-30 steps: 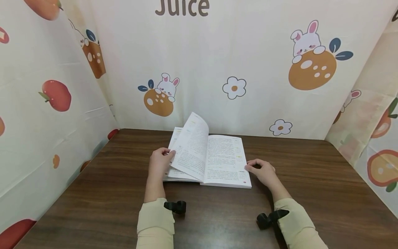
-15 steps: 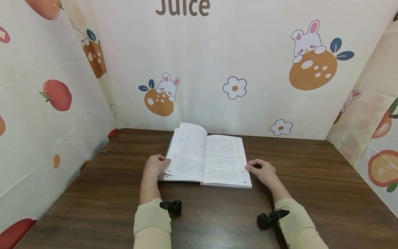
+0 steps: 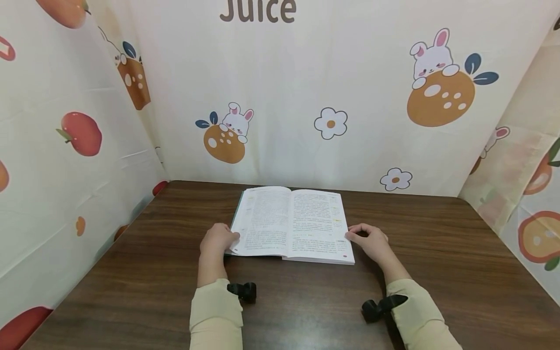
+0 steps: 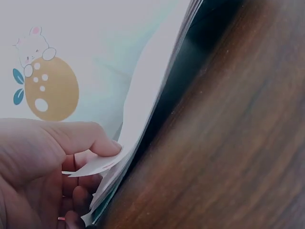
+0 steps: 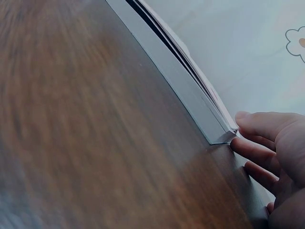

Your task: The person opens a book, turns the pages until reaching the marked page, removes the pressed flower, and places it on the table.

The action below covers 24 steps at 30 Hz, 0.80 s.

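Observation:
An open book (image 3: 317, 226) with printed white pages lies flat on the brown table (image 3: 306, 301), its dark green cover showing at the left edge. My left hand (image 3: 217, 238) is at the lower left corner of the book. In the left wrist view this hand (image 4: 62, 162) pinches a left page (image 4: 102, 164) near its corner, thumb on top and fingers beneath. At the right edge, my right hand (image 3: 369, 240) holds the side of the page block. The right wrist view shows the right hand (image 5: 274, 148) with its thumb at the top corner and fingers against the side.
A white printed curtain (image 3: 280, 73) with rabbits, fruit and flowers hangs behind the table, just beyond the book's top edge. Similar sheets stand at left and right. A black camera mount is strapped over each cream sleeve (image 3: 216, 311).
The raised left page has come down and now lies over the left side. My left hand moved left and toward me with it. The right hand has stayed at the right edge.

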Motion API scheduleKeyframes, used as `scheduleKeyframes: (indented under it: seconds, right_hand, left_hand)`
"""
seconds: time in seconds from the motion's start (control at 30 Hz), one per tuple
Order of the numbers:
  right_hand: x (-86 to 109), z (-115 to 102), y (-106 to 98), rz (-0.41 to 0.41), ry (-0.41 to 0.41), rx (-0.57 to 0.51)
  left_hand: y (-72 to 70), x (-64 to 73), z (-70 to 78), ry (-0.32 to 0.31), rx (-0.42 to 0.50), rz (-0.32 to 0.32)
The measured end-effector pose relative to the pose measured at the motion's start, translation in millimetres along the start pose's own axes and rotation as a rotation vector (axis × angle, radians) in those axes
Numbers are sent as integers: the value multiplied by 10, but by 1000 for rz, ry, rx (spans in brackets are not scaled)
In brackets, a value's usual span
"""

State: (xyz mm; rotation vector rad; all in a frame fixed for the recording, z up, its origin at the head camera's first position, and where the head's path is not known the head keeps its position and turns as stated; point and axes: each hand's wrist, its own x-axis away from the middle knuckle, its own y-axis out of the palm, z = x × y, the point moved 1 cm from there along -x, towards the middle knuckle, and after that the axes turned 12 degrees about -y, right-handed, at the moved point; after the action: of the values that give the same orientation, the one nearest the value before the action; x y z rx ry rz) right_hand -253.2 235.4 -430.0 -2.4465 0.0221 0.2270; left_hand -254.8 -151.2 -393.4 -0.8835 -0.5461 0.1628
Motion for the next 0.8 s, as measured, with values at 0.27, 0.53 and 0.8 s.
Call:
scheduleKeyframes:
  seconds: [0.27, 0.53, 0.8]
  right_hand:
    - [-3, -8, -1, 0, -7, 4]
    - [-8, -13, -14, -12, -28, 23]
    - [-4, -7, -5, -11, -23, 24]
  left_hand:
    - [32, -30, -15, -18, -19, 13]
    - [45, -56, -3, -12, -28, 25]
    - [120, 10, 182, 131, -55, 148]
